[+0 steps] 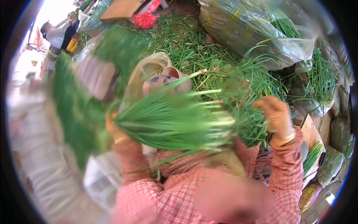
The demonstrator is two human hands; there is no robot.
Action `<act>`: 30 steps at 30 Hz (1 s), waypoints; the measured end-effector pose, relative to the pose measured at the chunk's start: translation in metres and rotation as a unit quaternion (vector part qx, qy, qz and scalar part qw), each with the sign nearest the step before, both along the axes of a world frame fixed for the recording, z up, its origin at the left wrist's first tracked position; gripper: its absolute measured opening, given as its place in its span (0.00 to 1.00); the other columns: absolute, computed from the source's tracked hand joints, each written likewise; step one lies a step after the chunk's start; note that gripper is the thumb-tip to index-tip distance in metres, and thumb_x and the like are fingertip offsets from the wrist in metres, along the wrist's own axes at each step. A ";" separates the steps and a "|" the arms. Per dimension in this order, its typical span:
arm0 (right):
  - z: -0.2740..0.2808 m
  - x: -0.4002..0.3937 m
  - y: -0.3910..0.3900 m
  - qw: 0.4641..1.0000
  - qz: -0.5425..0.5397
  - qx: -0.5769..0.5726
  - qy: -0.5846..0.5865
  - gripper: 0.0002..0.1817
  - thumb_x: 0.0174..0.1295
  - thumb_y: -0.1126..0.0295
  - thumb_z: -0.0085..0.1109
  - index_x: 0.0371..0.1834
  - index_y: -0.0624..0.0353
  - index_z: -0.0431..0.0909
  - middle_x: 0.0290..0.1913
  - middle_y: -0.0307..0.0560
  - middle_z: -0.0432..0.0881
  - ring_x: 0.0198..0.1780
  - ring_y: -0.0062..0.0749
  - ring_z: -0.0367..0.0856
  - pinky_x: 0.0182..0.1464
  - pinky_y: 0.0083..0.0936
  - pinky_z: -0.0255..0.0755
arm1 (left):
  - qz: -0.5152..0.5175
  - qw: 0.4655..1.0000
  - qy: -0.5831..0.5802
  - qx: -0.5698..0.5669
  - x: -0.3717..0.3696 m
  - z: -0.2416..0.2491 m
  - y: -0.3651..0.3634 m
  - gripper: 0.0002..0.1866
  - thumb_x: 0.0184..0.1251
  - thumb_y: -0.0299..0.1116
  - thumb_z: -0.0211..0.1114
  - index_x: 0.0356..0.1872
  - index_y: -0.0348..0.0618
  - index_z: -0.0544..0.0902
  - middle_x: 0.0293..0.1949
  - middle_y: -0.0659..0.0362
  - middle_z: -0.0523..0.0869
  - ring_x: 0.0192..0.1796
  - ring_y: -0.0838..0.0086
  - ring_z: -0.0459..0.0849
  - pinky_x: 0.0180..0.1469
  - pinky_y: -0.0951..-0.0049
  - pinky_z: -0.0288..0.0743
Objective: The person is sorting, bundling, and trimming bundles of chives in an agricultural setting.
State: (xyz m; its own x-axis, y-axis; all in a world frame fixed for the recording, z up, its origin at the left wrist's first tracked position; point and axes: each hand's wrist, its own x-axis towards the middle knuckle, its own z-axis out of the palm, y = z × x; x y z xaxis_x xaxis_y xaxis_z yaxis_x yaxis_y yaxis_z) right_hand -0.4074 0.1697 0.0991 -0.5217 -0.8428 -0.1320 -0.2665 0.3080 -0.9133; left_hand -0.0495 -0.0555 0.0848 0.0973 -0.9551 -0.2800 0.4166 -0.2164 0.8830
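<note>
A loose bunch of chives, with long green leaves and pale stem ends pointing right, lies across in front of my body. My left hand, in an orange glove, is closed around its leafy end at the left. The leaves are smeared by motion and hide part of the fingers. My right hand, gloved as well, is raised to the right of the stem ends, apart from them. Its fingers are bent with a gap to the thumb, and nothing shows in it.
Cut green leaves litter the ground ahead. A large clear plastic bag of greens lies at the upper right. More greens in a cardboard box stand at right. Red netting lies at the top. Another person is at the far left.
</note>
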 end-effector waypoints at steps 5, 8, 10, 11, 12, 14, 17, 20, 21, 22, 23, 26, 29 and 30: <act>-0.011 0.080 -0.065 0.920 0.202 0.157 0.296 0.31 0.52 0.41 0.54 0.35 0.64 0.80 0.29 0.56 0.79 0.33 0.48 0.79 0.37 0.34 0.72 | 0.007 1.000 0.007 -0.001 -0.012 0.008 0.017 0.18 0.68 0.47 0.46 0.39 0.42 0.75 0.36 0.53 0.81 0.41 0.64 0.80 0.48 0.62 0.75; -0.028 0.091 -0.086 0.961 0.174 0.179 0.122 0.32 0.50 0.40 0.54 0.36 0.63 0.80 0.33 0.59 0.79 0.35 0.51 0.79 0.40 0.37 0.71 | -0.024 0.998 0.061 0.011 -0.017 0.025 0.027 0.19 0.69 0.49 0.45 0.37 0.44 0.74 0.37 0.53 0.81 0.42 0.63 0.80 0.49 0.61 0.75; -0.031 0.098 -0.095 0.969 0.166 0.183 -0.013 0.31 0.52 0.41 0.53 0.39 0.62 0.79 0.38 0.61 0.80 0.38 0.51 0.79 0.44 0.38 0.71 | -0.019 0.997 0.061 0.034 -0.012 0.023 0.022 0.19 0.68 0.50 0.45 0.35 0.45 0.75 0.36 0.53 0.82 0.41 0.63 0.80 0.49 0.60 0.75; -0.032 0.103 -0.099 0.971 0.158 0.158 -0.081 0.30 0.52 0.42 0.53 0.39 0.62 0.79 0.38 0.61 0.80 0.39 0.52 0.78 0.44 0.38 0.70 | -0.017 0.997 0.061 0.047 -0.010 0.022 0.021 0.19 0.68 0.50 0.45 0.35 0.46 0.75 0.36 0.54 0.82 0.41 0.63 0.80 0.49 0.60 0.75; -0.035 0.107 -0.100 0.969 0.149 0.132 -0.149 0.29 0.53 0.43 0.53 0.40 0.61 0.79 0.37 0.61 0.80 0.39 0.52 0.78 0.44 0.38 0.70 | -0.016 0.997 0.060 0.043 -0.010 0.022 0.020 0.19 0.68 0.51 0.46 0.35 0.46 0.75 0.36 0.54 0.82 0.41 0.63 0.80 0.49 0.60 0.75; -0.042 0.114 -0.094 0.983 0.147 0.078 -0.079 0.22 0.57 0.50 0.52 0.35 0.61 0.79 0.33 0.58 0.79 0.37 0.49 0.78 0.42 0.36 0.70 | -0.016 0.998 0.057 0.038 -0.009 0.022 0.018 0.19 0.67 0.51 0.47 0.35 0.46 0.75 0.35 0.54 0.82 0.40 0.64 0.80 0.48 0.61 0.75; -0.028 0.106 -0.072 0.975 0.107 0.019 -0.196 0.16 0.61 0.57 0.52 0.30 0.59 0.79 0.25 0.46 0.79 0.28 0.33 0.76 0.35 0.25 0.68 | -0.036 0.992 0.107 0.056 0.002 0.012 0.015 0.18 0.67 0.50 0.47 0.35 0.46 0.75 0.35 0.55 0.82 0.41 0.63 0.80 0.49 0.61 0.74; -0.003 0.082 -0.046 0.904 -0.059 0.059 -0.420 0.12 0.60 0.57 0.54 0.28 0.54 0.73 0.21 0.35 0.72 0.23 0.22 0.67 0.28 0.18 0.61 | -0.028 0.990 0.103 0.096 0.014 -0.005 0.007 0.17 0.66 0.49 0.48 0.36 0.47 0.76 0.38 0.54 0.82 0.42 0.63 0.79 0.51 0.61 0.74; 0.001 0.073 -0.035 0.891 -0.077 0.023 -0.448 0.12 0.60 0.58 0.54 0.27 0.53 0.72 0.21 0.34 0.71 0.23 0.22 0.67 0.27 0.18 0.61 | -0.014 0.993 0.075 0.090 0.015 -0.012 0.006 0.17 0.66 0.49 0.48 0.37 0.47 0.76 0.38 0.53 0.82 0.42 0.63 0.79 0.52 0.60 0.73; 0.002 0.062 -0.022 0.875 -0.095 -0.013 -0.474 0.12 0.60 0.58 0.54 0.26 0.52 0.71 0.21 0.34 0.70 0.22 0.22 0.66 0.26 0.19 0.61 | 0.000 0.995 0.048 0.084 0.016 -0.018 0.007 0.17 0.66 0.49 0.48 0.37 0.47 0.77 0.39 0.53 0.82 0.42 0.62 0.79 0.52 0.60 0.73; -0.003 0.044 -0.006 0.857 -0.068 -0.086 -0.503 0.12 0.60 0.58 0.54 0.25 0.51 0.70 0.21 0.33 0.70 0.22 0.22 0.67 0.25 0.19 0.61 | 0.007 0.995 0.051 0.085 0.013 -0.017 0.009 0.17 0.66 0.49 0.48 0.38 0.47 0.76 0.40 0.52 0.81 0.43 0.63 0.79 0.52 0.60 0.73; -0.012 -0.013 0.046 0.831 -0.119 -0.213 -0.500 0.13 0.58 0.54 0.56 0.28 0.52 0.71 0.22 0.34 0.71 0.22 0.22 0.69 0.25 0.19 0.63 | 0.014 0.987 0.118 0.103 -0.002 0.005 0.017 0.17 0.66 0.48 0.48 0.41 0.46 0.75 0.42 0.52 0.80 0.44 0.63 0.78 0.53 0.61 0.73; -0.035 -0.064 0.080 0.981 -0.091 0.147 0.082 0.18 0.53 0.56 0.61 0.41 0.56 0.75 0.30 0.44 0.77 0.30 0.36 0.75 0.35 0.28 0.70 | 0.051 0.993 0.030 0.106 0.013 -0.013 0.011 0.16 0.67 0.46 0.48 0.46 0.46 0.72 0.45 0.52 0.79 0.46 0.64 0.78 0.52 0.62 0.73; -0.052 -0.071 0.085 0.855 0.005 0.285 0.433 0.21 0.52 0.57 0.62 0.46 0.56 0.75 0.33 0.47 0.78 0.33 0.41 0.76 0.39 0.32 0.72 | -0.010 0.993 0.063 0.096 0.019 -0.015 0.007 0.16 0.68 0.46 0.48 0.47 0.47 0.71 0.45 0.51 0.79 0.47 0.64 0.77 0.52 0.62 0.73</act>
